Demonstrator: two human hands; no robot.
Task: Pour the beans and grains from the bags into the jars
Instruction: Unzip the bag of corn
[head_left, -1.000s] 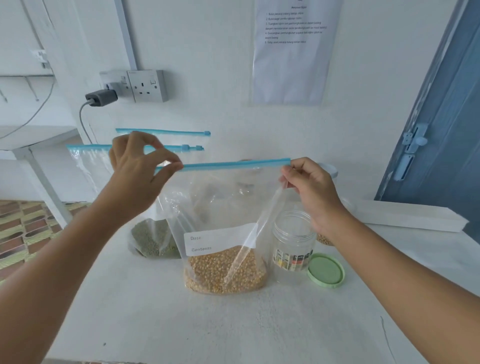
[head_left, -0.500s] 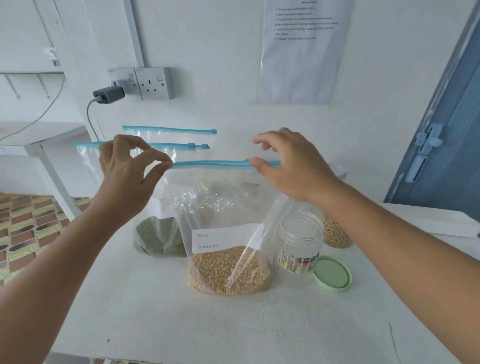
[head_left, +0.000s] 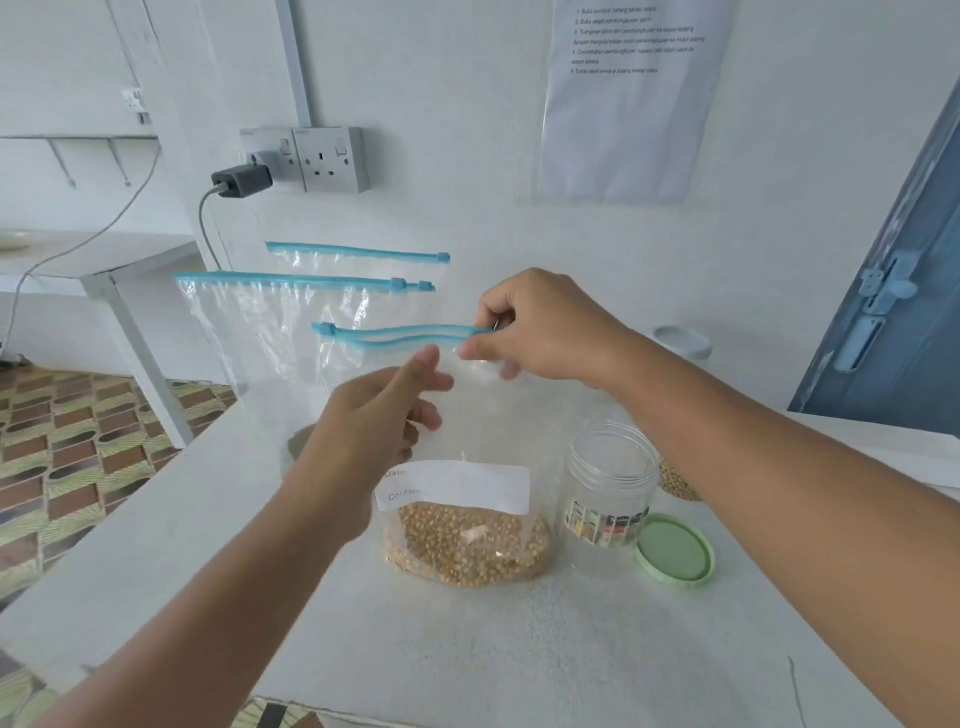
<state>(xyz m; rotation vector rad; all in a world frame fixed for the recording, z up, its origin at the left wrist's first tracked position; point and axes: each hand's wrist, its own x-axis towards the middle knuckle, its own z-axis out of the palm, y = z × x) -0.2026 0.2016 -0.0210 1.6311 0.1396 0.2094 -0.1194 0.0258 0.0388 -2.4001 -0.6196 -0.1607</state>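
Midway through opening, a clear zip bag of yellow kernels stands on the white table, its blue zip strip parted into two wavy lips with the slider parked at the far left end. The right hand pinches the strip's right end between thumb and curled fingers, holding the bag upright. The left hand sits just in front of the bag's upper wall, fingers loosely extended toward the film; whether they touch or grip it cannot be told through the blur (the plastic is nearly invisible there). An empty clear jar waits just right of the bag, its green lid lying flat beside it. Judging from this, the mouth should be spread wide by drawing the near lip toward the body while the right hand steadies the far one, keeping the kernels settled at the bottom, well below both hands, until the bag is lifted over the jar.
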